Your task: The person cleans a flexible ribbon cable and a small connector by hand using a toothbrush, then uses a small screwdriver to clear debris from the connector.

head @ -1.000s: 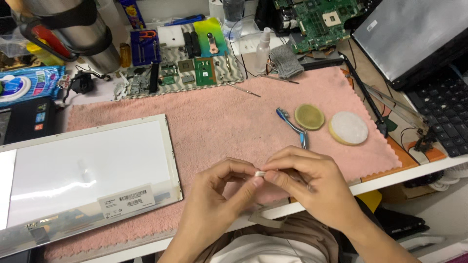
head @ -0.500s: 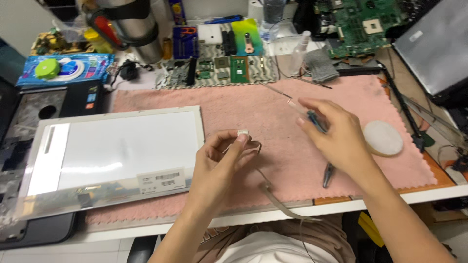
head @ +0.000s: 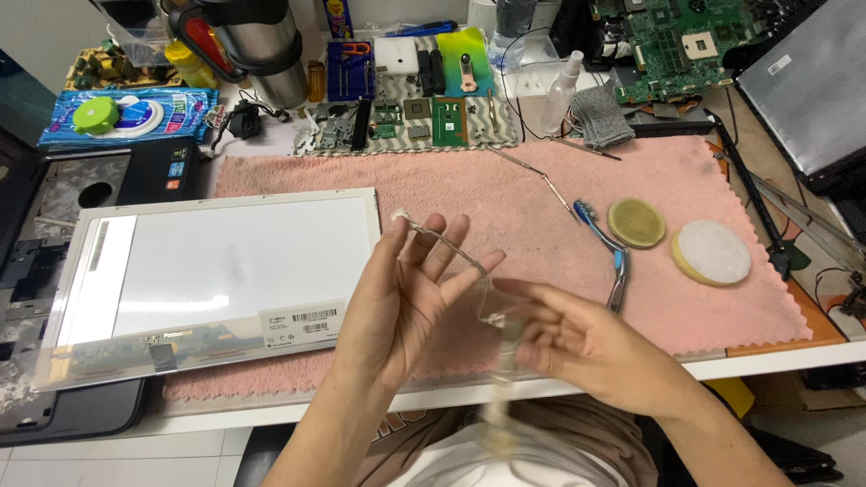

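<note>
Head view showed my left hand (head: 406, 293) pinching a thin cable (head: 442, 242) above the towel (head: 541, 225), right hand (head: 577, 343) blurred, grip unclear; I judged straightening underway, needing steady tension.

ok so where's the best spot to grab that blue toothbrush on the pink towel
Probably the handle of the blue toothbrush, around its middle. It lies flat on the pink towel, bristle head pointing up-left and handle running down toward the table's front edge. Come from above with the right hand, which is nearest, fingers across the narrow sides. That keeps clear of the yellow-green round pad beside the head.
</note>
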